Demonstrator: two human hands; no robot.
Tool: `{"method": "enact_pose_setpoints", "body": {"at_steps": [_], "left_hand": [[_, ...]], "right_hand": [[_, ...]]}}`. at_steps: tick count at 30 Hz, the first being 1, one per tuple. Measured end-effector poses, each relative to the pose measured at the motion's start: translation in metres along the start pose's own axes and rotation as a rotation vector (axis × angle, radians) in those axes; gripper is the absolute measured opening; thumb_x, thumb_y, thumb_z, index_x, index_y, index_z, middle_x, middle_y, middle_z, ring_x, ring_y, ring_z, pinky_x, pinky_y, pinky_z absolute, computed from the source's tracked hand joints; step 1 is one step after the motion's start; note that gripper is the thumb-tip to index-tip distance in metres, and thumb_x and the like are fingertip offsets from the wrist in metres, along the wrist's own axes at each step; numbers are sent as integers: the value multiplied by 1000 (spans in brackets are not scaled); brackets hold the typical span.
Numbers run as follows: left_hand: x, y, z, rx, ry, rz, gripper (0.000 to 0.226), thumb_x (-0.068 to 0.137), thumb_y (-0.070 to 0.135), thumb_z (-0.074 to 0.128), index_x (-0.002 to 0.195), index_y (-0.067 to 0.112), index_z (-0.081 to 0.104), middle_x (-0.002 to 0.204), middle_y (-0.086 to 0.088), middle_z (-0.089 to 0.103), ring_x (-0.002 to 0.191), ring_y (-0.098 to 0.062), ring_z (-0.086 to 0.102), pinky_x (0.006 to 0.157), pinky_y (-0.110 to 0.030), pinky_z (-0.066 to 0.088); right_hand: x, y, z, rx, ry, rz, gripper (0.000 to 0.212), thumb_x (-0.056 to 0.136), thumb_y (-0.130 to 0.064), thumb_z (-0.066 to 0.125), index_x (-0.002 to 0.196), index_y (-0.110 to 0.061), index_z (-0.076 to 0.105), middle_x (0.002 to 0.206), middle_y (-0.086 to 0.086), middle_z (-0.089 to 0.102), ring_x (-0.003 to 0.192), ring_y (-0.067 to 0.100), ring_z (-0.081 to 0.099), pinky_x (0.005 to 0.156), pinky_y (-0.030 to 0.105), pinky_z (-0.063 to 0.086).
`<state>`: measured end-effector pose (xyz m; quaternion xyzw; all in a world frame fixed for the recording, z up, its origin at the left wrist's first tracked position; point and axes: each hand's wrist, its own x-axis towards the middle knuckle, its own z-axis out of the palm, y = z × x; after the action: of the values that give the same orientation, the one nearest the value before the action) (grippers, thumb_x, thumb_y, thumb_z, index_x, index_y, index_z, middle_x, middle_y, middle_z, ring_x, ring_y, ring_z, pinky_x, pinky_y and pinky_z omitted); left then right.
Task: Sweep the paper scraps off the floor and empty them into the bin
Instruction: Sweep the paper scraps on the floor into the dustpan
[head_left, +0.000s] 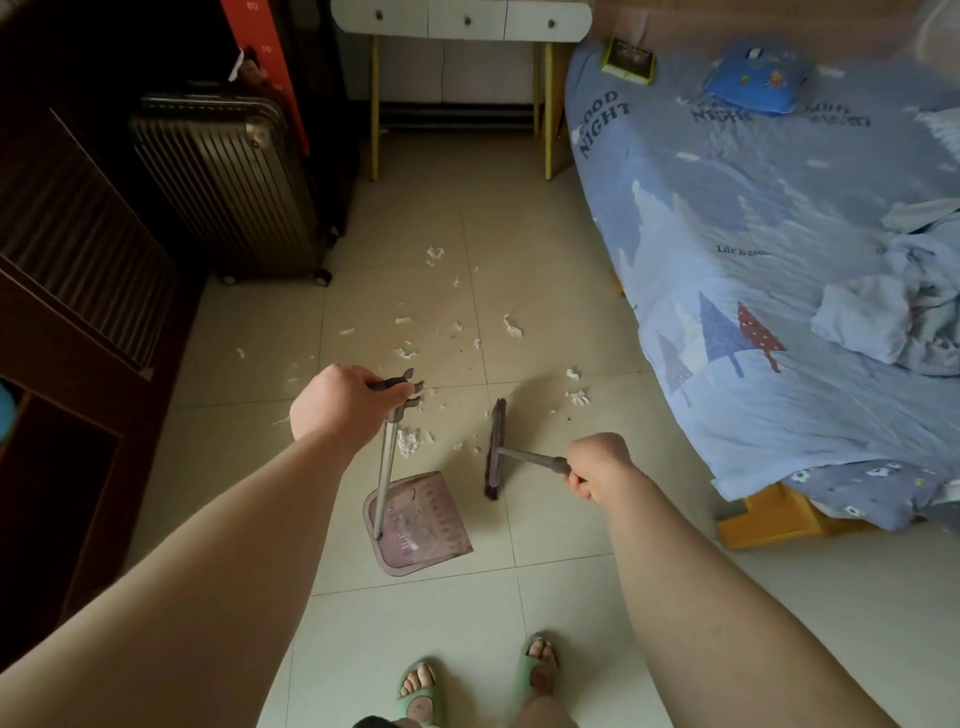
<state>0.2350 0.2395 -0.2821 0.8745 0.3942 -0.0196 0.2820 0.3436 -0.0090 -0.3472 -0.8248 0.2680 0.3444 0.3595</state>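
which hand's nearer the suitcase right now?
Left. The left hand, gripping the dustpan handle, is on the suitcase side of the floor; the right hand, holding the broom, is farther over by the bed.

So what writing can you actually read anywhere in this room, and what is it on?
"GOOD NIGHT": on the blue bedsheet.
"Life is good": same bedsheet, nearer the camera.
"80" and "70": on the orange strip at top left.
Cover of the book: too blurred to read.

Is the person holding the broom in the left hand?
No, the right hand grips the broom by its handle, while the left hand holds the upright handle of the dustpan.
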Motion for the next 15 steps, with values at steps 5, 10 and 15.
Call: {"method": "enact_pose_setpoints", "body": {"at_steps": [5,10,15], "left_hand": [[15,18,5,-18,18,-20,35,80,58,68,72,25,74,55,4,61,49,-15,54,46,-20,32],[21,36,22,-34,56,-77,32,80,59,69,73,27,72,63,2,67,56,-17,60,50,-21,40],[27,60,38,-65,99,-145,31,80,58,68,74,28,74,61,2,66,53,-16,58,47,-20,37]], "right_hand": [[30,-5,-46,-84,160,-105,16,83,-1,48,67,-5,54,61,12,56,45,21,49,39,17,33],[60,-17,-80,-233,223,-160,15,85,-5,53,71,-7,49,70,10,54,63,25,55,50,25,38],[100,-27,-110,-326,236,-156,22,87,-2,51,66,-7,47,72,11,56,69,26,59,53,26,42]]}}
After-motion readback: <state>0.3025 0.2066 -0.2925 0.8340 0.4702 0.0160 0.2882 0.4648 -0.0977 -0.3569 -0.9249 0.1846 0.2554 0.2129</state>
